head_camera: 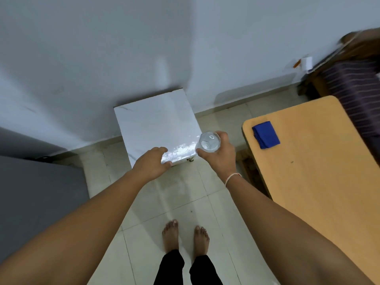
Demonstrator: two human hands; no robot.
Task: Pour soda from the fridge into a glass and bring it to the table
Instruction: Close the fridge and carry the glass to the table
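Bare feet [185, 237] stand low in frame on the tiled floor. Right hand [220, 155] wraps the clear glass [209, 141] at centre, upright, mouth facing up. Left hand [153, 163], loosely curled and holding nothing, rests at the white stand's [156, 120] near edge. Wooden desk [312, 157] right, with a blue cloth [265, 134].

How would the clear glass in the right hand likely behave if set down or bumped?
The glass looks empty, so probably light. It seems thin and clear, hence likely fragile. The right hand wraps its smooth wall, which may be slippery.
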